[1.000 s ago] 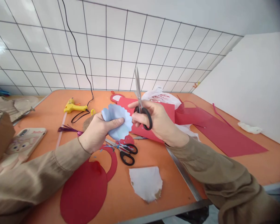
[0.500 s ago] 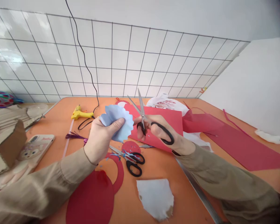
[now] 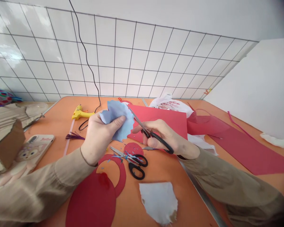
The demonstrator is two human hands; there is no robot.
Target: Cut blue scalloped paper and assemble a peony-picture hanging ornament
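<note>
My left hand (image 3: 98, 134) pinches a light blue paper piece (image 3: 117, 121) with a scalloped edge, held up above the orange table (image 3: 56, 126). My right hand (image 3: 165, 135) grips black-handled scissors (image 3: 151, 134), whose blades point up and left and meet the right edge of the blue paper. A second pair of black-handled scissors (image 3: 132, 159) lies on the table just below both hands, among small blue paper scraps.
Red paper sheets (image 3: 227, 142) spread to the right, a red circle (image 3: 92, 198) and a white torn piece (image 3: 159, 201) lie near the front edge. A yellow glue gun (image 3: 81, 112), a phone (image 3: 34, 148), cardboard (image 3: 4, 138) and a white plastic bag (image 3: 170, 104) ring the work area.
The scissors in my right hand swung down from pointing upward, and their blades now reach the blue paper's edge. My left hand turned the paper slightly.
</note>
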